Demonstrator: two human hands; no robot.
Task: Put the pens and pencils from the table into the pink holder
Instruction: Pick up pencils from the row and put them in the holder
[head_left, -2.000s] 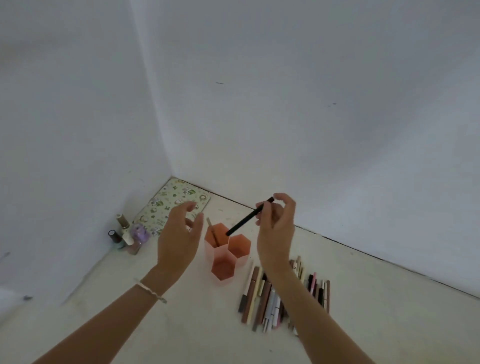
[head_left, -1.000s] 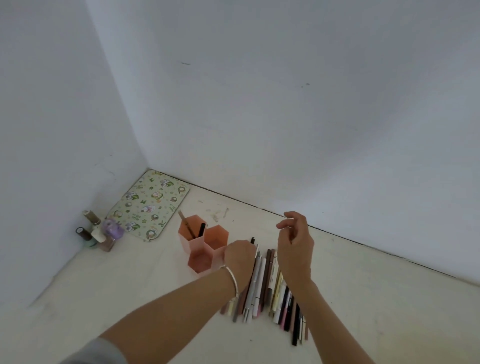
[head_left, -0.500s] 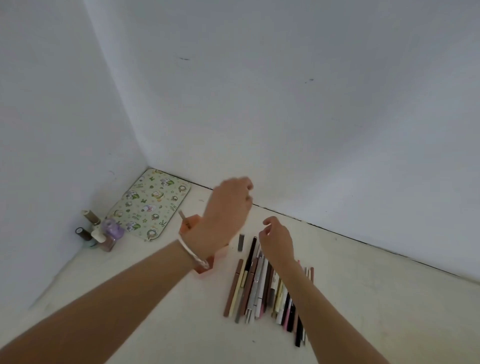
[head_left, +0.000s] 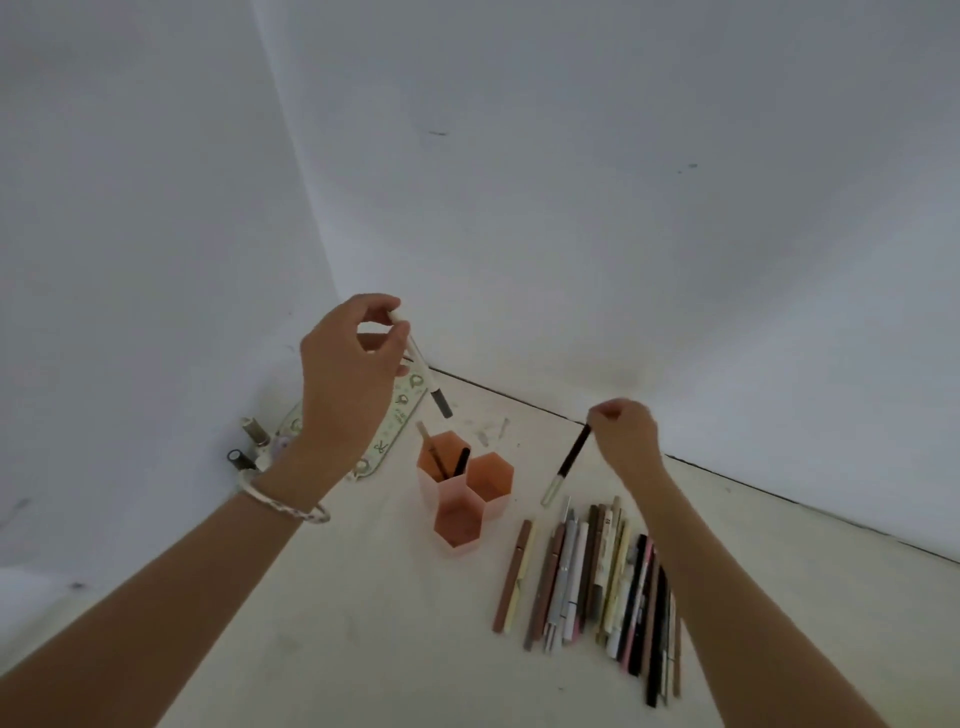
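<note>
The pink holder (head_left: 488, 506) has three hexagonal cells and stands on the white table; its far left cell holds two pens. My left hand (head_left: 348, 374) pinches the top of a white pen with a grey cap (head_left: 423, 371), which hangs tip down just above that cell. To the right of the holder my right hand (head_left: 626, 436) grips a dark pen with a clear end (head_left: 569, 462), lifted off the table and slanted. A row of several pens and pencils (head_left: 597, 582) lies below my right hand.
A patterned flat case (head_left: 402, 410) lies in the far corner behind my left hand, with small bottles (head_left: 249, 441) beside it on the left. White walls close the table at the back and on the left.
My left hand has risen with the white pen and now hangs it over the holder. My right hand has taken the dark pen from the row and lifted it.
</note>
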